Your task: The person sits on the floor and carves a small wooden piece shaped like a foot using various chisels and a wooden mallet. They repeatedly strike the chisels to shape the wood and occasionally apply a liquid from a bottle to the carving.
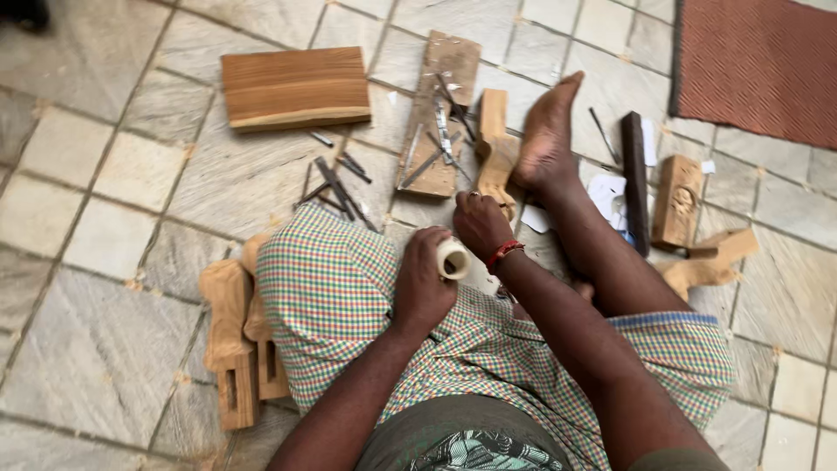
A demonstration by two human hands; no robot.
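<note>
Left hand fingers wrap a pale roll over the knee; right hand, curled, seems to grip a carving.

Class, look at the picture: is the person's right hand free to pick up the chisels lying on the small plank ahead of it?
Probably yes. The right hand looks empty and rests just short of the plank, where the chisels lie uncovered. Only the carved piece beside the foot stands near. The left hand holds a pale roll.

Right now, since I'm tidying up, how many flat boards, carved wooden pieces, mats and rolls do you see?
Flat boards: 2
Carved wooden pieces: 5
Red mat: 1
Pale roll: 1
Total: 9
</note>
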